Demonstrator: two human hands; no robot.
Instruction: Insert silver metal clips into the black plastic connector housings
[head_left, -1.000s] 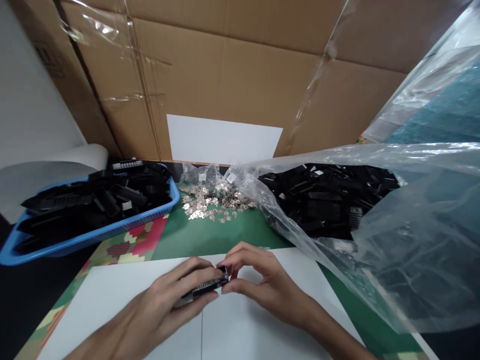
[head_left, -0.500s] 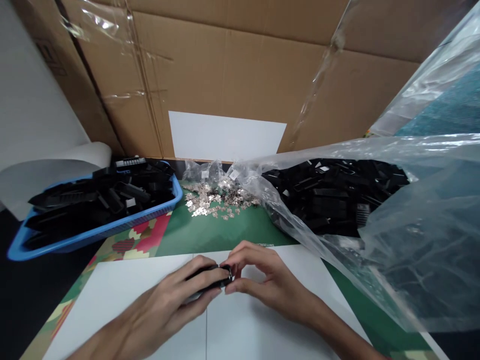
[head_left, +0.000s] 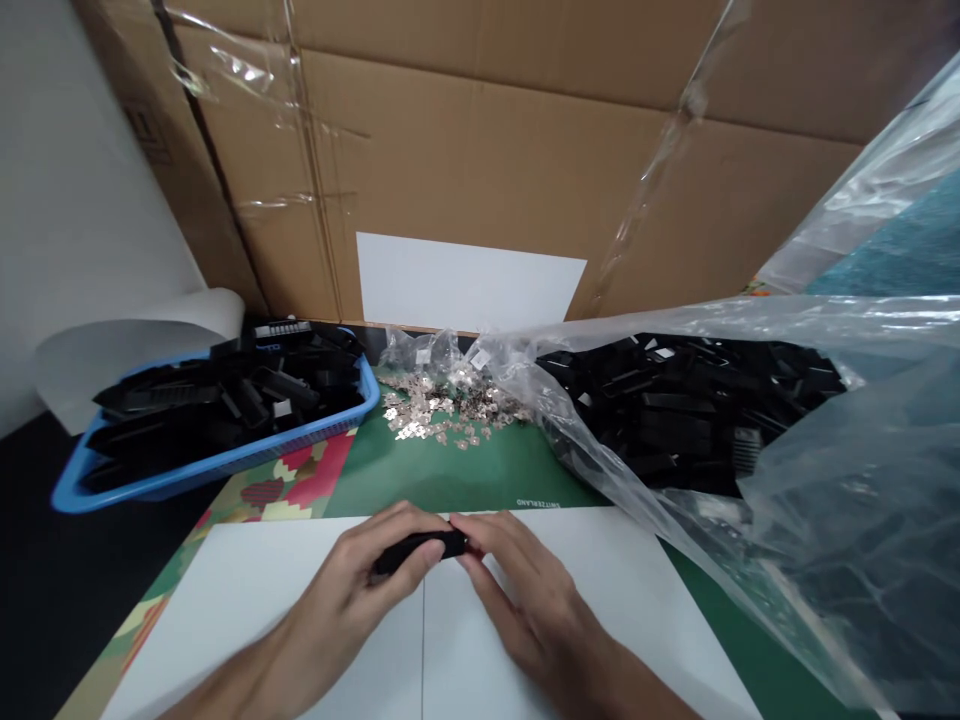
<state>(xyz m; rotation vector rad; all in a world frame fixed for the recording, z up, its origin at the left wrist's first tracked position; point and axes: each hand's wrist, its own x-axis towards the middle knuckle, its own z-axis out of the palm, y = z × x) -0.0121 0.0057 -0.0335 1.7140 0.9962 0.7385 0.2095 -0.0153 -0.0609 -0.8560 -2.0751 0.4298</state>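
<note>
My left hand (head_left: 379, 570) is wrapped round a black plastic part (head_left: 411, 551), with the thumb lying along its near side. The part lies roughly level over the white sheets (head_left: 300, 560). At its right end, the fingers and thumb of my right hand (head_left: 517, 580) pinch the tip. Whether a small piece sits between those right fingertips is hidden. Beyond the hands, a pile of small silvery metal pieces (head_left: 439, 405) is spread on the green mat (head_left: 457, 480).
A blue basket (head_left: 217, 465) full of black parts stands at the left. On the right, a clear plastic bag (head_left: 847, 500) holds more black parts (head_left: 675, 425). Cardboard (head_left: 480, 160) rises at the back, with white paper (head_left: 469, 282) against it.
My left hand has turned, its thumb now along the part's near side. The right fingers have closed in on the part's end. The whole view has shifted slightly.
</note>
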